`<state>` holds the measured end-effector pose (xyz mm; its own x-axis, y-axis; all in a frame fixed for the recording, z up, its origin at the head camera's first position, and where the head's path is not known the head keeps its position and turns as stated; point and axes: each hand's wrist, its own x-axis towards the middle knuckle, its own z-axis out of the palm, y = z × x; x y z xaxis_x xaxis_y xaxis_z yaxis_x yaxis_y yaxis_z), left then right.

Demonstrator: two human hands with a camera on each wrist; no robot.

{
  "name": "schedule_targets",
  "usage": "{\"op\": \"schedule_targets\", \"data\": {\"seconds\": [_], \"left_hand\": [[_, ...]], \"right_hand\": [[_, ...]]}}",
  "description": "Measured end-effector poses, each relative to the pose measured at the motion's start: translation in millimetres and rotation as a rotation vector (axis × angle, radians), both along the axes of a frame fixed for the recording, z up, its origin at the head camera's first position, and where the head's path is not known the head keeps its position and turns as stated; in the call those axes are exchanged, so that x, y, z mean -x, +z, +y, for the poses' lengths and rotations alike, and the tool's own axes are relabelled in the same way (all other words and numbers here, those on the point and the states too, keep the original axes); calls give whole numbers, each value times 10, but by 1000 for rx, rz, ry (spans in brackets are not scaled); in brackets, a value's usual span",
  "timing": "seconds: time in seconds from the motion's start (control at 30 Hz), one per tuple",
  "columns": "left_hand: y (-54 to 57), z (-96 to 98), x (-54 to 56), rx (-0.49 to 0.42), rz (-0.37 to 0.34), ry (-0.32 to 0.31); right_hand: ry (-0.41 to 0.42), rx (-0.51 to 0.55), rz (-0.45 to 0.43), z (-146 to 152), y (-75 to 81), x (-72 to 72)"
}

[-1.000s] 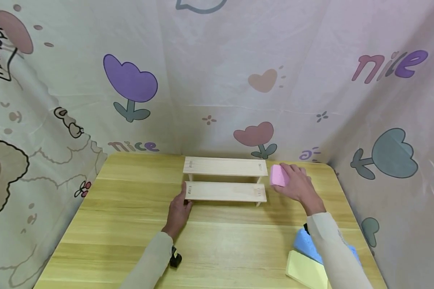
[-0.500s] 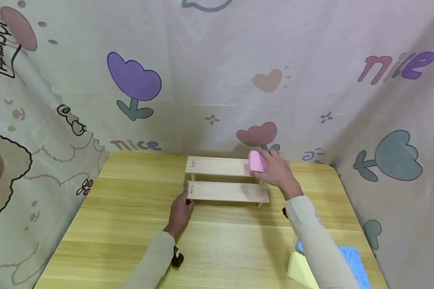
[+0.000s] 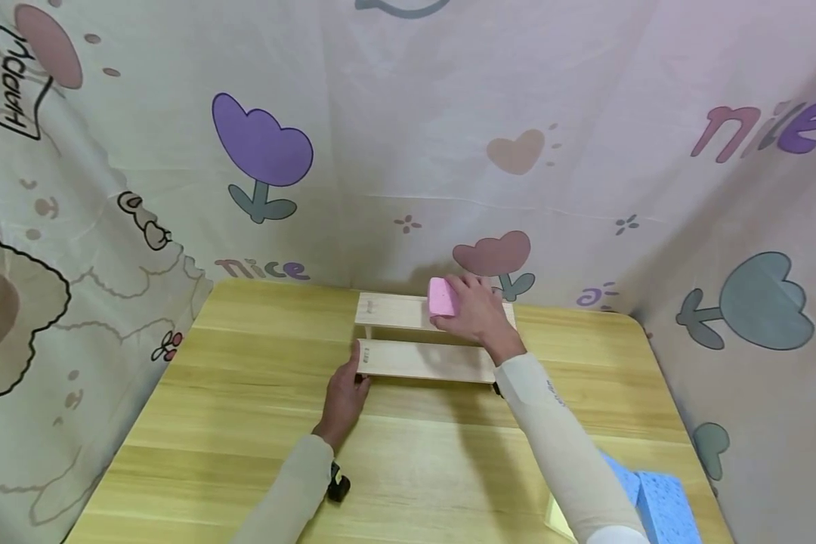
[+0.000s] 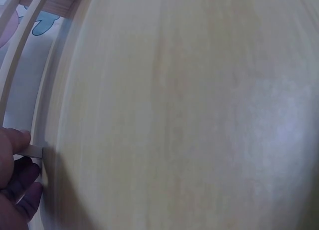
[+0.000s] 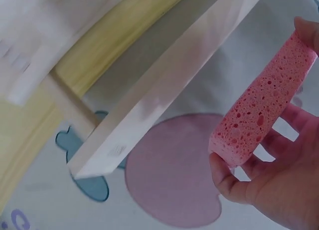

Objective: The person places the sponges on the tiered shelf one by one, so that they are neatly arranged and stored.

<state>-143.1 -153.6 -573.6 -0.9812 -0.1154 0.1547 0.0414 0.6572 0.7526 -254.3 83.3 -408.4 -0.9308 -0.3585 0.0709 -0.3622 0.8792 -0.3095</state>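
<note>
A small two-tier wooden rack stands at the back of the table, with its lower board [image 3: 421, 360] in front of its upper board [image 3: 394, 310]. At the rack's left end my left hand [image 3: 343, 397] grips the lower tier. In the left wrist view, the thumb and curled fingers [image 4: 31, 195] meet around a wooden edge. My right hand [image 3: 479, 316] holds a pink sponge [image 3: 442, 297] over the upper board, covering part of it. The right wrist view shows the porous sponge [image 5: 264, 98] pinched at its ends between thumb and fingers, apart from the rack.
Blue sponges [image 3: 669, 508] and a pale yellow sponge [image 3: 557, 521] lie at the table's front right, partly hidden by the right sleeve [image 3: 564, 446]. A printed cloth [image 3: 408, 136] hangs right behind the wooden table [image 3: 245, 393] and along its sides.
My right hand has carried the pink sponge leftward from beside the rack to over its upper board. The left hand keeps its grip on the rack. The head view has shifted slightly.
</note>
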Motion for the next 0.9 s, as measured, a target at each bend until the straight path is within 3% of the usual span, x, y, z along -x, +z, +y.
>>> {"op": "schedule_targets", "data": {"seconds": [0.27,0.5,0.9], "left_hand": [[-21,-7,-13,13,29,1],[-21,-5,-5,17,0,3],[-4,-12,-2,46,24,15]], "right_hand": [[4,-22,11,-264,-33,43],[19,-43,19,-455,-95,66],[7,-102,-20,-769,-190,88]]}}
